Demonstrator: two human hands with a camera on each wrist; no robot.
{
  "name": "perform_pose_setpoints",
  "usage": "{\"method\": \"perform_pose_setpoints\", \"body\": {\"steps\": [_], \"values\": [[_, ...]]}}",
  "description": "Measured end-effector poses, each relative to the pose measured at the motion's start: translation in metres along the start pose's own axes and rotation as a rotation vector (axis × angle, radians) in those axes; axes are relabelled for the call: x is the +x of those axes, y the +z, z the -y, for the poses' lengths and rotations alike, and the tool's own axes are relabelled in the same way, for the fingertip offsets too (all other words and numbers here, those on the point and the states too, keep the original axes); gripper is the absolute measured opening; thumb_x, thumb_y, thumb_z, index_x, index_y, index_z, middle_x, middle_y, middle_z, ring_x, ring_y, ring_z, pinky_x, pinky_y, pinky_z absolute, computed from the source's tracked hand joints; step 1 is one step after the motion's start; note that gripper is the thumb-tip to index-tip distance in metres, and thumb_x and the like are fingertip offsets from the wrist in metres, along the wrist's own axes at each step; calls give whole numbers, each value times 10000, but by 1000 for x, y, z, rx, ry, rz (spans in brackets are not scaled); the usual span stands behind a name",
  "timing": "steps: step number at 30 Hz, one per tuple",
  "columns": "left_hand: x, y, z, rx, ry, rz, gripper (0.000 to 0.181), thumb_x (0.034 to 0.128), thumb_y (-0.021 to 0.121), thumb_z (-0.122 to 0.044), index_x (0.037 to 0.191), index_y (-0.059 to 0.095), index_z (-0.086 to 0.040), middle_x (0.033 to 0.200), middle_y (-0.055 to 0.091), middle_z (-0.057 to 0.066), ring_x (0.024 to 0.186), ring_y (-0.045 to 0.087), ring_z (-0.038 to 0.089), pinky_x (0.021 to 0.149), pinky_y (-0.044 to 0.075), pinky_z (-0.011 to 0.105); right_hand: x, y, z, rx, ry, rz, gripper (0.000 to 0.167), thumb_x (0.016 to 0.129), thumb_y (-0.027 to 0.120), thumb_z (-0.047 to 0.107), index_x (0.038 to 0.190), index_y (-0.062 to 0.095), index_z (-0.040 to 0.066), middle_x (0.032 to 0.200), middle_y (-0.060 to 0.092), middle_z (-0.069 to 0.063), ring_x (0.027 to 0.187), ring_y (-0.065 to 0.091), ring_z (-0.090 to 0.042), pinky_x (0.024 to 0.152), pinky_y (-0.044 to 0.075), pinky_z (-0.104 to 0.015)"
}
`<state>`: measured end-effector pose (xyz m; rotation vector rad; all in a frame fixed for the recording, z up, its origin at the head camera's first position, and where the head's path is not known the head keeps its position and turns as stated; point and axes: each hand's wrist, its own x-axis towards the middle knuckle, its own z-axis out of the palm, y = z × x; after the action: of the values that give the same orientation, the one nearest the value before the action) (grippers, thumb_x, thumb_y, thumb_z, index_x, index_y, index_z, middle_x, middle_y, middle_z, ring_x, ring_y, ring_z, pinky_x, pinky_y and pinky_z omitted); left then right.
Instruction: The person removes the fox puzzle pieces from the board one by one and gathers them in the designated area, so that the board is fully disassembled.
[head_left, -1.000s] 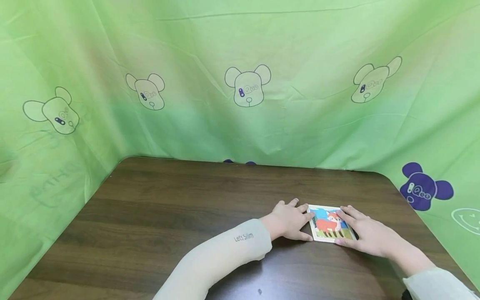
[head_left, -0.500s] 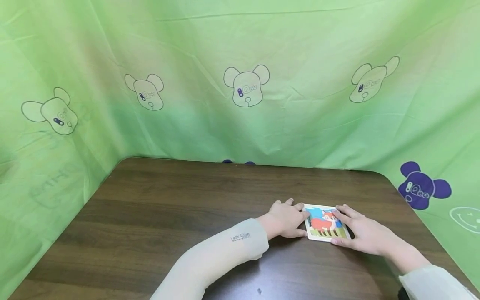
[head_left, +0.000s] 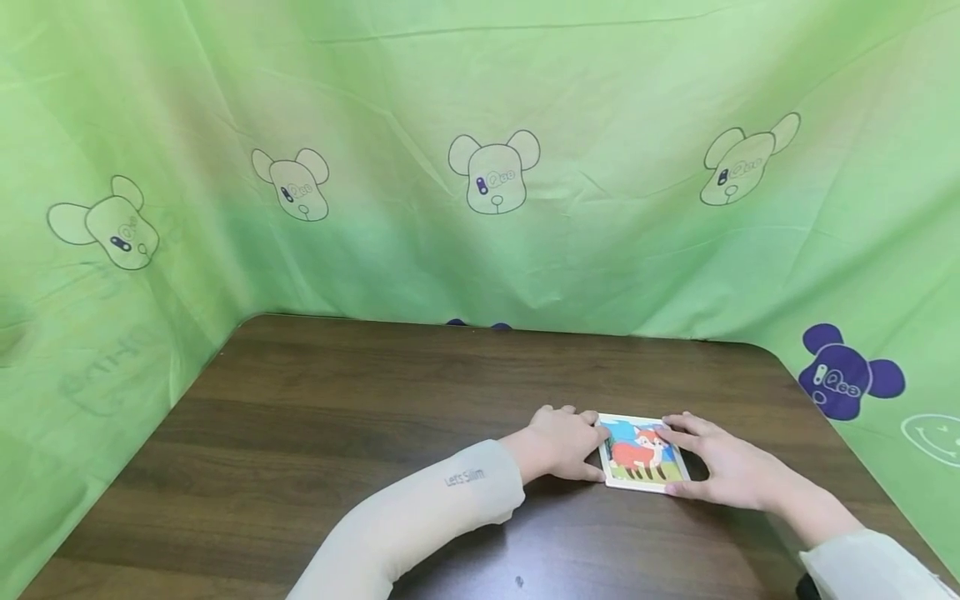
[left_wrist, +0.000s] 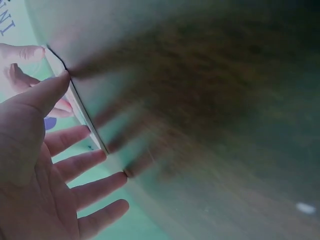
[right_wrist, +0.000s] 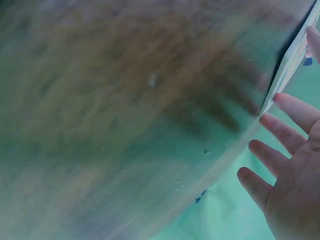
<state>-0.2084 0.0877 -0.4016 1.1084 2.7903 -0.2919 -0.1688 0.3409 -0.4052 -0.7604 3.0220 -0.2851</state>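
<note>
A flat square picture board (head_left: 636,454), white-edged with an orange fox on blue, green and yellow, lies on the table in the head view. My left hand (head_left: 561,443) is at its left side, fingers spread and fairly straight. The thumb touches near the front left corner, and fingertips meet the left edge. At the right side is my right hand (head_left: 726,467), its thumb by the front right corner and its index fingertip over the upper right part of the picture. Both wrist views show spread fingers along the board's thin edge; its underside is hidden.
The board rests on a dark brown wooden table (head_left: 360,417), right of the middle. Green cloth (head_left: 390,233) printed with bear heads hangs around the table's back and sides. The table's right edge runs beyond the right hand.
Both hands and the fox board have slid a little to the left across the table. The fingers keep much the same places along its sides.
</note>
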Motion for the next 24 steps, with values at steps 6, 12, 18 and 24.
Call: {"method": "perform_pose_setpoints", "body": {"steps": [6,12,18,24], "values": [[-6,2,2,-13,7,-7,635,852,585,-714,1419,468,-456,1466,454,-196,1321,500,126,923,481,340,-1,3,1,-20,-31,-16,844,729,807,555,1341,603,10,1378,534,-192,1261,520,-437,957,467,-585],[-10,3,6,-13,30,-31,634,846,597,-711,1406,496,-433,1434,486,-174,1286,524,135,894,490,343,-1,3,5,-43,-33,-26,850,720,800,592,1338,615,37,1378,538,-162,1234,551,-376,937,487,-547],[-16,4,12,-17,49,-57,629,826,631,-705,1376,536,-415,1394,514,-158,1229,556,134,859,503,338,-1,2,11,-53,-40,-29,858,703,803,610,1342,619,69,1375,538,-125,1225,558,-345,922,501,-523],[-25,5,20,-43,61,-55,675,795,670,-701,1390,538,-409,1400,516,-154,1199,571,149,870,506,348,0,4,16,-55,-94,-49,833,693,810,608,1328,636,98,1344,545,-69,1179,569,-292,895,514,-481]]}}
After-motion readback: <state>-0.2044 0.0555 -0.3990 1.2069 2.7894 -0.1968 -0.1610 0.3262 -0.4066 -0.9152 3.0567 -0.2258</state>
